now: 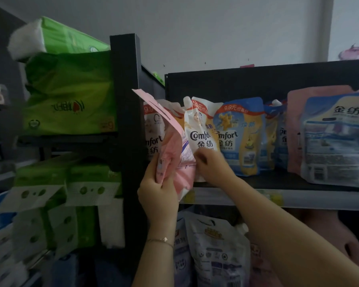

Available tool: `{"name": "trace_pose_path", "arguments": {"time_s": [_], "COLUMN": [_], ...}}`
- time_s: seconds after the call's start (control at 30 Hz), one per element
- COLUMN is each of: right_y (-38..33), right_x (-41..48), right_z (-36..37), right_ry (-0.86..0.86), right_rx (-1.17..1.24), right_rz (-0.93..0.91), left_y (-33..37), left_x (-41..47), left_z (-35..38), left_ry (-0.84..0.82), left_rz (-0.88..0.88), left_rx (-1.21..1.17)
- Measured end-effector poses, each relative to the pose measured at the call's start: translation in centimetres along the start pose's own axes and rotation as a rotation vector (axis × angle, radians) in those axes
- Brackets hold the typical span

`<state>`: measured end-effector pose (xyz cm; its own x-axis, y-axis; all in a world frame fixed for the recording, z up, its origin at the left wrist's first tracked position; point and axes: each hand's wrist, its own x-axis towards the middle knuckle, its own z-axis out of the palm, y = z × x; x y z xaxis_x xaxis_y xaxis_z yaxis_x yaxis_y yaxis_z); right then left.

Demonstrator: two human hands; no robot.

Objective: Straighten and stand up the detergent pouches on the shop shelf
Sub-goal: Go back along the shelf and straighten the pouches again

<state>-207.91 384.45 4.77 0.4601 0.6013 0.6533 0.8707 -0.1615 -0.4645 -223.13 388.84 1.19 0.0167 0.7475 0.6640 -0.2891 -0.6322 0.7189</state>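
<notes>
Pink pouch (172, 150), probably soft, sloshy and bottom-heavy, is gripped low by the left hand (158, 193); right hand (211, 168) grip unclear; support its base.

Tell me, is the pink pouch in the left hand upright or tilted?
Tilted. The pink plastic pouch leans with its top to the left; the left hand grips its lower part.

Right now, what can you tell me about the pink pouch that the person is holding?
The pink pouch looks like soft plastic, pale pink with a white printed label and a flat sealed top. It tilts, top leaning left, at the left end of the shelf. The left hand grips its lower part; the right hand meets its right edge.
</notes>
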Motion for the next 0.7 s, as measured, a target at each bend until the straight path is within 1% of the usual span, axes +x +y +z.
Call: {"name": "trace_pose_path", "arguments": {"time_s": [0.03,0.1,0.17,0.2,0.27,0.3,0.33,0.4,0.5,0.57,0.7], "right_y": [0.3,1.5,3.2,4.0,5.2,5.6,6.0,6.4,6.5,7.2,8.3], "right_x": [0.0,0.3,0.5,0.5,0.7,0.9,1.3,1.9,1.8,1.8,1.5], "right_z": [-0.4,-1.2,-1.8,-2.2,-3.0,-3.3,-3.6,-4.4,-5.4,-5.7,-5.9], "right_ry": [0.132,0.389,0.563,0.601,0.603,0.569,0.532,0.482,0.399,0.414,0.499], "right_rx": [-0.006,-0.032,-0.002,0.051,0.245,0.330,0.390,0.407,0.241,0.193,0.221], "right_rz": [0.023,0.152,0.363,0.477,0.695,0.781,0.830,0.859,0.861,0.858,0.894], "left_y": [0.0,-0.1,-0.2,-0.3,-0.5,-0.7,-0.7,-0.7,-0.6,-0.6,-0.8], "left_x": [0.0,0.1,0.2,0.2,0.3,0.3,0.3,0.3,0.3,0.3,0.3], "left_z": [0.0,-0.1,-0.1,-0.2,-0.3,-0.3,-0.3,-0.3,-0.2,-0.2,-0.4], "left_ry": [-0.006,-0.012,-0.012,-0.014,-0.012,-0.011,-0.010,-0.013,-0.017,-0.019,-0.014], "left_rz": [0.002,-0.016,-0.026,-0.022,-0.014,-0.012,-0.011,-0.011,-0.006,-0.015,-0.007], "left_rx": [-0.002,-0.019,-0.033,-0.032,-0.019,-0.014,-0.012,-0.020,-0.032,-0.042,-0.055]}}
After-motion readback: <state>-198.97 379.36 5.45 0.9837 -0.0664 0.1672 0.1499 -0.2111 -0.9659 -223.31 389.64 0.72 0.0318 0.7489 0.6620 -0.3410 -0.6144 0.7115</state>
